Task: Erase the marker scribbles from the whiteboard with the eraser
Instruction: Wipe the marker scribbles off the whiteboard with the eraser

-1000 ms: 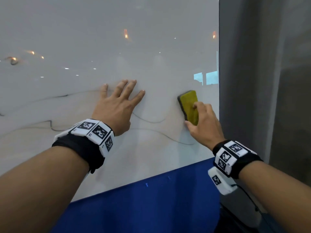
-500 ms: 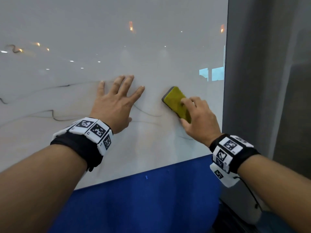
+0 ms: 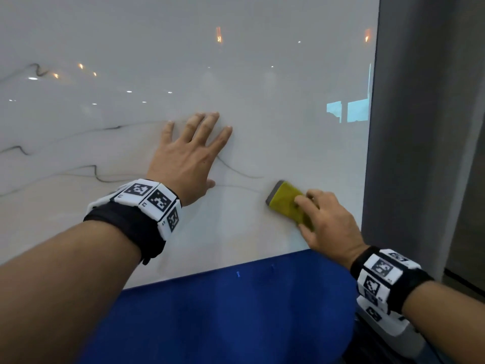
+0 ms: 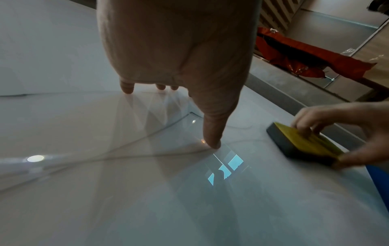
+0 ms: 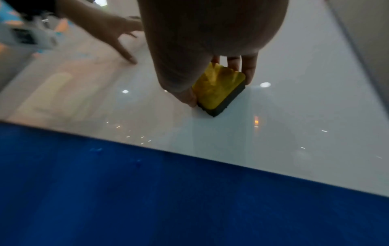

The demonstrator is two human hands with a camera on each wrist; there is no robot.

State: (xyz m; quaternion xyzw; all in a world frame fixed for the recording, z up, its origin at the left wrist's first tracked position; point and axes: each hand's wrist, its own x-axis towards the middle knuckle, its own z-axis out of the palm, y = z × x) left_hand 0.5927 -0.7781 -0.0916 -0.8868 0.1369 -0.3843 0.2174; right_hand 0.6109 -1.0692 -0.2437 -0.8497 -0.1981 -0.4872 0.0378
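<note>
A glossy whiteboard (image 3: 262, 74) fills the head view, with thin black marker scribbles (image 3: 97, 174) wavering across its left and middle. My right hand (image 3: 328, 222) grips a yellow eraser (image 3: 286, 203) with a dark felt base and presses it flat on the board near the lower right corner. The eraser (image 5: 219, 93) also shows in the right wrist view, pinched between thumb and fingers, and in the left wrist view the eraser (image 4: 303, 143) lies at the right. My left hand (image 3: 191, 158) lies flat on the board with fingers spread, left of the eraser.
A blue panel (image 3: 223, 311) runs below the whiteboard's lower edge. A grey wall or frame (image 3: 425, 127) borders the board on the right. Red material (image 4: 311, 56) lies beyond the board in the left wrist view.
My right hand has slid the eraser down and toward the lower right of the board, wiping away the line there. The left hand stays planted on the board.
</note>
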